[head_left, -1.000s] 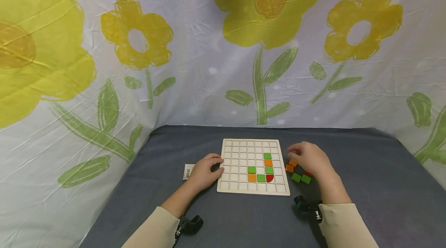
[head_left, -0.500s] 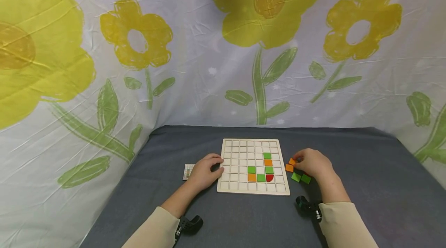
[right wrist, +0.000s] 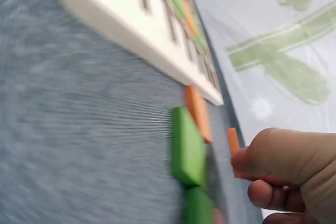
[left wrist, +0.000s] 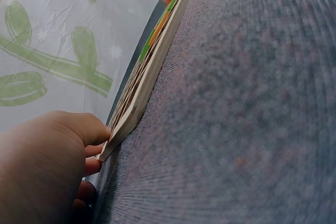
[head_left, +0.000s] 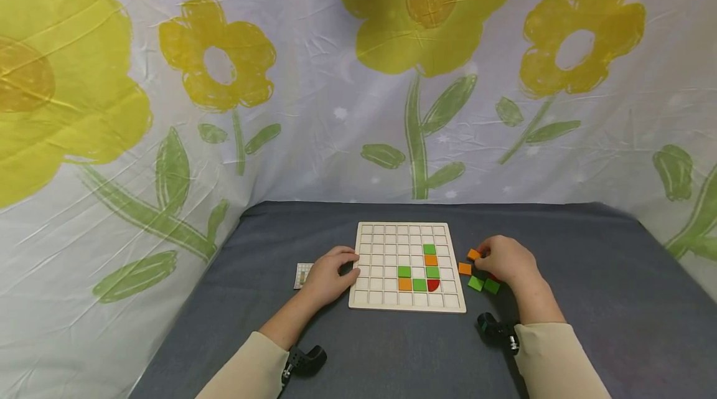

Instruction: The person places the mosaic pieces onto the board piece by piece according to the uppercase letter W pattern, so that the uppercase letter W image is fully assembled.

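Note:
A pale wooden grid board [head_left: 378,302] lies on the dark cloth, with green, orange and red tiles in some of its squares. My left hand [head_left: 327,276] grips its left edge; in the left wrist view the thumb is at the rim and other fingers show below it. Just right of the board, my right hand [head_left: 511,261] pinches an orange square tile [right wrist: 233,139] between thumb and finger. Beside that hand lie another orange tile [head_left: 465,269] and two green tiles [head_left: 475,283]. A red piece [head_left: 494,277] is mostly hidden under the right hand.
A small card with a printed grid [head_left: 303,274] lies left of the board, partly covered by the left hand. Dark grey cloth [head_left: 392,355] covers the table. Behind it hangs a white curtain [head_left: 313,156] with yellow flowers.
My right hand has come down to the loose tiles and taken hold of the farther orange tile, which has shifted slightly right, away from the other orange one. The left hand stays put.

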`<state>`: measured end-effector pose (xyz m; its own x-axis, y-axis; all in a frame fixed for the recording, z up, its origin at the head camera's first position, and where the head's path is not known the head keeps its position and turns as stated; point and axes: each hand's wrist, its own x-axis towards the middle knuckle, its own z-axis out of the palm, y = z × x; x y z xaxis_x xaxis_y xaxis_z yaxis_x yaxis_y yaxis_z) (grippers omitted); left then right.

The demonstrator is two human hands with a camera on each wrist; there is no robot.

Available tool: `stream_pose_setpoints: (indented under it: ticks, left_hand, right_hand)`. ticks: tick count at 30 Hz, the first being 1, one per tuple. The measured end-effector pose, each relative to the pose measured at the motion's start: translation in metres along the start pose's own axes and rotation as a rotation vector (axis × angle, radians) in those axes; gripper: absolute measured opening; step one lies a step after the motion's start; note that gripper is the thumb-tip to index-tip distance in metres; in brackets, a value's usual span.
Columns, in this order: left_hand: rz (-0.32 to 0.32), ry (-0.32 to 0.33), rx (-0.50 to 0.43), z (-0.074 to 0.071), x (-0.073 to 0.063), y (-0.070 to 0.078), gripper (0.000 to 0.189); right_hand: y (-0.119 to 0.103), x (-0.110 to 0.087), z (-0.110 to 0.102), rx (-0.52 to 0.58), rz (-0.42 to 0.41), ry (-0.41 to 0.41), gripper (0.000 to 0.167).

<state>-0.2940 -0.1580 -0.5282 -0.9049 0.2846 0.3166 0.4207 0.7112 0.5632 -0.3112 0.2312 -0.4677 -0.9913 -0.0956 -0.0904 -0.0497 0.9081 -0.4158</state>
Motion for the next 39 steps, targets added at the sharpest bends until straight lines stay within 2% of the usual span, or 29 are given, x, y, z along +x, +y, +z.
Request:
stream_pose_setpoints:
  ticks: [8,16,22,30,39]
  left_hand:
    - [-0.001,0.008,0.011,0.001,0.001,-0.004,0.03]
    - [-0.016,0.01,0.019,0.002,-0.001,-0.005,0.03]
    - [-0.013,0.008,0.01,0.002,-0.002,-0.005,0.03]
    - [-0.004,0.003,0.009,0.0,-0.002,-0.003,0.03]
    - [0.002,-0.002,0.013,0.0,0.0,0.001,0.031]
  right_hand:
    - [-0.003,-0.004,-0.018,0.058,-0.056,0.079,0.039]
    - [-0.028,-0.011,-0.027,0.08,-0.115,0.124,0.035]
    - [-0.047,-0.016,-0.029,0.078,-0.151,0.119,0.033]
    - [-0.071,-0.014,-0.018,0.055,-0.234,0.099,0.029]
    - [-0.093,-0.009,0.006,-0.043,-0.379,0.12,0.021]
